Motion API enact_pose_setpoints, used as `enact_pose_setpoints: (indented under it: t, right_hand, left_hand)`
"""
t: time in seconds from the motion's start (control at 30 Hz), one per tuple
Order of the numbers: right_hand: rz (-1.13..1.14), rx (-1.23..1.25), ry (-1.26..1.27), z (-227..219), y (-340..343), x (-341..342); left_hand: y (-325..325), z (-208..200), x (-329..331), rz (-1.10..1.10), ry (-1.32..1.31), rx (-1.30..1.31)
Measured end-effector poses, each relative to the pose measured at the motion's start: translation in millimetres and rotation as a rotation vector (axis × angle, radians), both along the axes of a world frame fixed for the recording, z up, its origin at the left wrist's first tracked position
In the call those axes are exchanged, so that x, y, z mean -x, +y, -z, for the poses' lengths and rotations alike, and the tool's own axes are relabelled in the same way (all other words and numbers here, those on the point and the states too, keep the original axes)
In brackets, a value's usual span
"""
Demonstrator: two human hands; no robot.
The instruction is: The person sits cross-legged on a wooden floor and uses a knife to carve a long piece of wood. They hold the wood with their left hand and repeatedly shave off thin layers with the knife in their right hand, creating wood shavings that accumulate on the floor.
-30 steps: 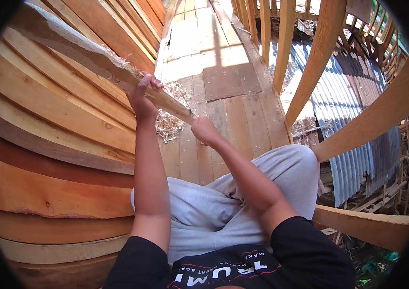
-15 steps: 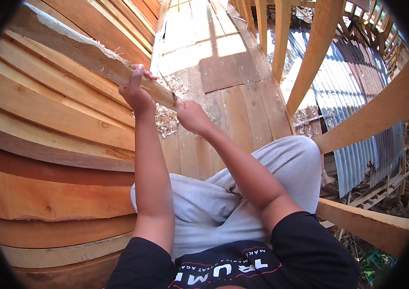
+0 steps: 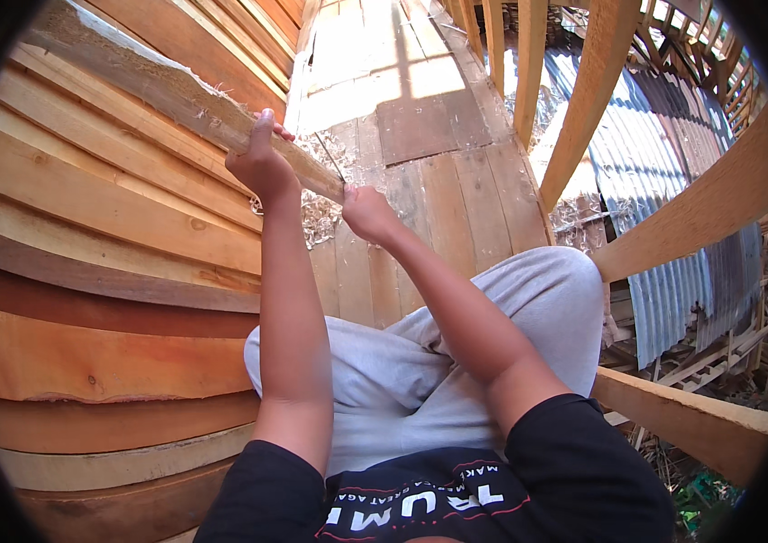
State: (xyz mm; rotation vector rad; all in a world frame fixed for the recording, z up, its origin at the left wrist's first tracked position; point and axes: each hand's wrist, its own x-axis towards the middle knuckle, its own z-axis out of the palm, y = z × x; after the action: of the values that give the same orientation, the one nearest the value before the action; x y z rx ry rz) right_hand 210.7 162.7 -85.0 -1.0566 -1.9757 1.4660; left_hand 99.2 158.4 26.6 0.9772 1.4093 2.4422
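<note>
A long rough-edged strip of wood [image 3: 167, 93] slants from the upper left toward the middle, its upper edge frayed with pale fibres. My left hand [image 3: 264, 166] is closed around it near its lower end, thumb up along the side. At that end my right hand [image 3: 369, 215] is closed, its thumb side by the tip of the wood. From this fist a thin dark knife blade [image 3: 330, 156] points up and away, crossing beside the wood's end. The fingers cover the handle.
Curly shavings [image 3: 319, 217] lie on the plank floor [image 3: 447, 213] beneath the wood. Overlapping boards form a wall [image 3: 104, 208] close on my left. Slanted wooden posts [image 3: 587, 100] stand on the right, with corrugated metal sheets [image 3: 664, 299] beyond. My crossed legs [image 3: 529, 299] are below my arms.
My right hand and the blade have shifted slightly to the right, toward the end of the wood. My left hand has moved a little up and right, still gripping the wood.
</note>
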Motion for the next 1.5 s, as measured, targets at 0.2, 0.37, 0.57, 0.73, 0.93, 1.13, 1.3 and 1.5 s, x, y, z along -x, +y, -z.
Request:
enact_pose_setpoints:
  t: [0.2,0.37,0.57,0.73,0.93,1.13,1.3,1.5]
  right_hand:
    - [-0.068,0.347,-0.078,0.3,-5.3,-8.3]
    - [0.007,-0.025,0.081,-5.2,-2.7,7.6]
    - [0.046,0.053,-0.093,78.7,-5.7,-6.6]
    - [-0.041,-0.025,-0.010,-0.7,-16.6,7.1]
    - [-0.010,0.018,-0.138,93.6,2.3,-6.7]
    - [-0.021,-0.013,-0.104,6.9,-24.3,12.2]
    - [-0.067,-0.059,-0.187,91.1,-7.1,3.3]
    - [-0.119,0.034,-0.262,44.3,-29.5,24.0]
  left_hand:
    - [-10.1,-0.9,15.8,-0.008,-0.056,-0.032]
    - [-11.7,-0.4,-2.3,-0.010,-0.002,-0.048]
    - [-10.9,-0.6,12.0,-0.024,-0.057,-0.054]
    - [-23.3,4.0,16.8,0.034,-0.022,-0.049]
    - [-26.1,1.5,5.1,-0.012,-0.049,-0.061]
    - [-55.7,13.8,12.4,-0.008,-0.022,-0.111]
    - [-78.6,20.0,15.6,-0.088,-0.112,-0.178]
    - [-107.9,31.3,39.8,-0.066,-0.242,-0.203]
